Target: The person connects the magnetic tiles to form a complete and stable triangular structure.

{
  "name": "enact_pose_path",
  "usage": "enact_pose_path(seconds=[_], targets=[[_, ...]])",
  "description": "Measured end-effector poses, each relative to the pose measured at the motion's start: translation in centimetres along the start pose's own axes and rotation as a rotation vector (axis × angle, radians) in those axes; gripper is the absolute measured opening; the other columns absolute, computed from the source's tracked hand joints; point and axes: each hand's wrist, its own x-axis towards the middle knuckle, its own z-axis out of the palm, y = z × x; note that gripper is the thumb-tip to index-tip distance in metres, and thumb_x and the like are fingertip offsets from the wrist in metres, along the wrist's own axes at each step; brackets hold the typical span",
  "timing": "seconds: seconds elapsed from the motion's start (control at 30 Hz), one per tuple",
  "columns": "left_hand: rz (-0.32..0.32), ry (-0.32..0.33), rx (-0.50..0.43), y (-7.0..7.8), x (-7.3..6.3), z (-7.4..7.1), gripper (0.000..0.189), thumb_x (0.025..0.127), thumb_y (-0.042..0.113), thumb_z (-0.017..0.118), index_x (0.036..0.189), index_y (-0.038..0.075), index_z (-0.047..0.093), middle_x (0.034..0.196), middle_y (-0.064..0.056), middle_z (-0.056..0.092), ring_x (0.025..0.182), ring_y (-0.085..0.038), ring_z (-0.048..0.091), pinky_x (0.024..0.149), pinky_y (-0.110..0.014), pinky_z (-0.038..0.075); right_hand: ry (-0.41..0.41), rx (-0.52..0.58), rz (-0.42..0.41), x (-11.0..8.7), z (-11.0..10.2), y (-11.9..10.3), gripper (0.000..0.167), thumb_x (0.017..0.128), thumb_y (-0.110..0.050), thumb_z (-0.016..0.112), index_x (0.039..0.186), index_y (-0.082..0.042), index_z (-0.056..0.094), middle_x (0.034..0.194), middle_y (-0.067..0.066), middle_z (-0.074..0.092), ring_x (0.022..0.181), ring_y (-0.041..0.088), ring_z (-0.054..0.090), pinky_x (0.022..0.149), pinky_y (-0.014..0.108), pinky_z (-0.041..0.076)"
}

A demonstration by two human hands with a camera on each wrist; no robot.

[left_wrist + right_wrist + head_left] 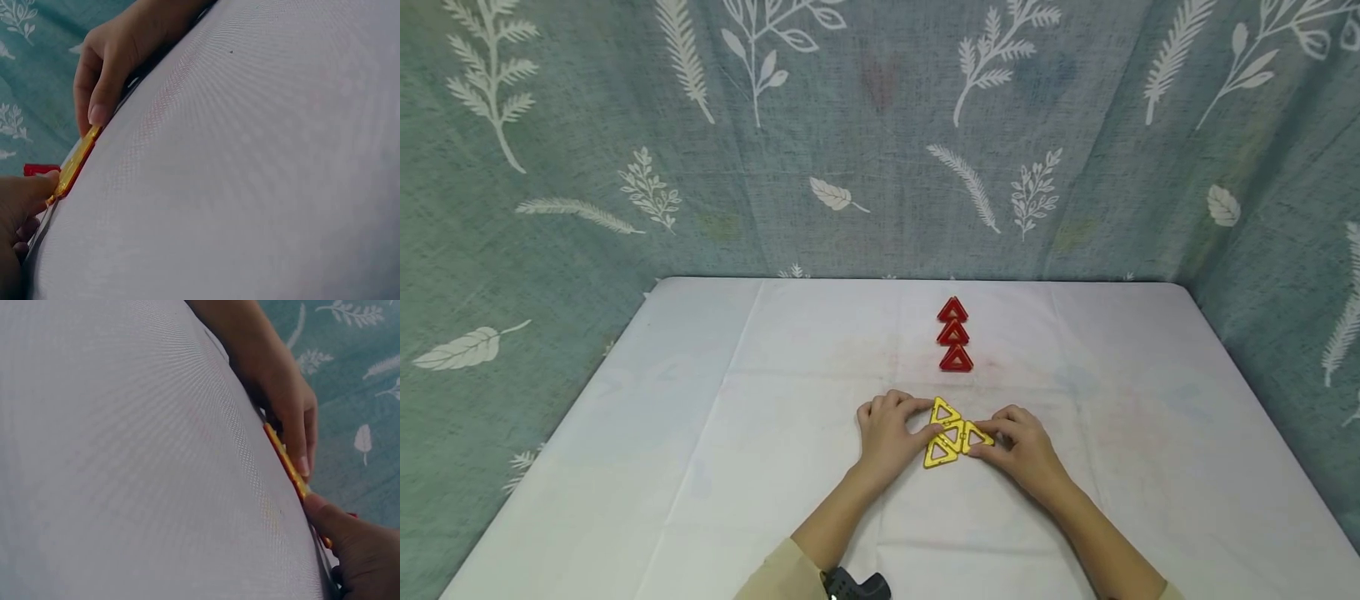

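Note:
Several yellow magnetic triangle tiles lie joined edge to edge near the middle of the white table. My left hand holds the left side of this group, thumb on the middle tile and index finger at the upper tile. On the other side, my right hand pinches the rightmost yellow triangle tile between thumb and fingers; that tile touches the others. Seen edge-on in the left wrist view, the yellow tiles stretch between both hands. In the right wrist view my thumb presses on the yellow tiles.
Beyond the hands, red triangle tiles form a column of three on the white tablecloth. A leaf-patterned green curtain hangs behind the table and along both sides. A black device sits by the left wrist.

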Motion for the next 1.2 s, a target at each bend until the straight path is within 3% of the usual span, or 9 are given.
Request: enact_pose_path(seconds=[0.23, 0.37, 0.57, 0.87, 1.07, 1.2], targets=[[-0.063, -0.032, -0.017, 0.02, 0.26, 0.0, 0.032, 0.078, 0.041, 0.074, 0.101, 0.019, 0.071, 0.108, 0.0, 0.048, 0.104, -0.022, 0.04, 0.095, -0.046, 0.02, 0.008, 0.019, 0.007, 0.16, 0.01, 0.13, 0.031, 0.063, -0.019, 0.086, 0.089, -0.01, 0.071, 0.084, -0.006, 0.062, 0.075, 0.005, 0.049, 0.066, 0.022, 0.042], [-0.061, -0.034, 0.005, 0.07, 0.42, 0.01, 0.029, 0.077, 0.043, 0.074, 0.094, 0.019, 0.074, 0.107, 0.0, 0.048, 0.103, -0.022, 0.04, 0.094, -0.046, 0.02, 0.015, 0.022, -0.002, 0.3, 0.05, 0.24, 0.029, 0.063, -0.016, 0.086, 0.086, -0.01, 0.069, 0.082, -0.006, 0.065, 0.077, 0.007, 0.054, 0.068, 0.024, 0.044], [-0.062, -0.045, 0.024, 0.05, 0.45, 0.01, 0.028, 0.077, 0.044, 0.074, 0.094, 0.021, 0.074, 0.106, 0.001, 0.048, 0.103, -0.022, 0.04, 0.094, -0.046, 0.02, -0.036, -0.091, -0.024, 0.22, 0.16, 0.23, 0.046, 0.059, -0.031, 0.089, 0.095, -0.012, 0.067, 0.089, -0.006, 0.063, 0.082, 0.009, 0.052, 0.074, 0.03, 0.04], [-0.042, -0.064, -0.008, 0.06, 0.73, -0.05, 0.023, 0.076, 0.041, 0.074, 0.088, 0.02, 0.073, 0.105, 0.001, 0.05, 0.102, -0.022, 0.041, 0.095, -0.047, 0.019, -0.039, -0.155, 0.022, 0.22, 0.08, 0.2, 0.042, 0.061, -0.032, 0.087, 0.089, -0.012, 0.062, 0.081, -0.007, 0.056, 0.076, 0.007, 0.046, 0.071, 0.029, 0.039], [-0.03, -0.051, -0.028, -0.11, 0.47, 0.03, 0.018, 0.079, 0.039, 0.073, 0.079, 0.021, 0.07, 0.103, 0.003, 0.053, 0.099, -0.02, 0.043, 0.096, -0.047, 0.019, -0.011, -0.095, 0.026, 0.22, -0.02, 0.14, 0.036, 0.064, -0.027, 0.086, 0.087, -0.011, 0.063, 0.077, -0.008, 0.053, 0.072, 0.005, 0.045, 0.065, 0.024, 0.04], [-0.023, -0.042, -0.041, -0.15, 0.41, 0.04, 0.016, 0.08, 0.036, 0.072, 0.078, 0.02, 0.069, 0.103, 0.003, 0.054, 0.099, -0.019, 0.044, 0.097, -0.048, 0.019, 0.012, -0.056, -0.026, 0.21, -0.12, 0.24, 0.034, 0.064, -0.022, 0.086, 0.087, -0.009, 0.064, 0.076, -0.006, 0.055, 0.07, 0.006, 0.046, 0.063, 0.022, 0.042]])
